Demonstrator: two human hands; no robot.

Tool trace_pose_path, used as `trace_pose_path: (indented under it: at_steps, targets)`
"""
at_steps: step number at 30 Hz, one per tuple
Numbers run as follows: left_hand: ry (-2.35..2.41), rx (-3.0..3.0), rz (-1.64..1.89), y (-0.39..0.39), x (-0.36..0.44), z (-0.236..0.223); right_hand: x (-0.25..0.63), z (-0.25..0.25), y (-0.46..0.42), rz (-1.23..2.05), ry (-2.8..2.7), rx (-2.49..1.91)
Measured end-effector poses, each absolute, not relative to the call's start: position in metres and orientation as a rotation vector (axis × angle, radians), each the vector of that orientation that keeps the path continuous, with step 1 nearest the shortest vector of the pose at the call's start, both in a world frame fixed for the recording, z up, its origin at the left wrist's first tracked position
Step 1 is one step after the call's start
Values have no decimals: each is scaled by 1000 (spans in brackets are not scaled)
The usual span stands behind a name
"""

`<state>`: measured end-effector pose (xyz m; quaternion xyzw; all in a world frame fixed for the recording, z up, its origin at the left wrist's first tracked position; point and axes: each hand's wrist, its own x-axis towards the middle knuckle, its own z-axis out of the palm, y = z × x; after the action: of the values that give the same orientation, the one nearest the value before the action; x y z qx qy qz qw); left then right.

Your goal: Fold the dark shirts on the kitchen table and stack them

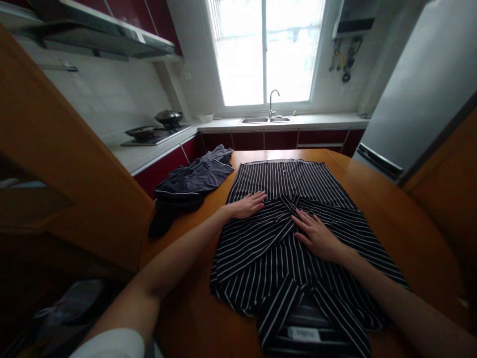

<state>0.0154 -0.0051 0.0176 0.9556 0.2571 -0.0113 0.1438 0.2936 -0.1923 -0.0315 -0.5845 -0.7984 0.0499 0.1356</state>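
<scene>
A black shirt with white stripes (pixel 268 258) lies spread on the wooden table, its collar toward me and its hem at the far side. Its sleeves are folded across the front and meet near the middle. My left hand (pixel 248 205) rests flat on the left sleeve, fingers stretched out. On the right, my right hand (pixel 316 234) lies with fingers spread over the other folded sleeve. Neither hand grips the cloth. Inside the collar a white label (pixel 304 334) shows.
A heap of dark grey and black clothes (pixel 194 179) lies at the table's left edge. The round wooden table (pixel 417 238) reaches toward a fridge (pixel 413 94) on the right. Beyond are a counter with a sink (pixel 255 120) and a stove with pans (pixel 169 117).
</scene>
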Motion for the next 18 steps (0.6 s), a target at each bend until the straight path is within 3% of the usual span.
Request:
trace_pose_path:
  at_steps: [6, 18]
  targets:
    - [633, 2825, -87, 38, 28, 7, 291, -29, -196, 141, -2293, -1713]
    - [1282, 2767, -60, 176, 21, 3, 290, -28, -201, 156, -2276, -1688]
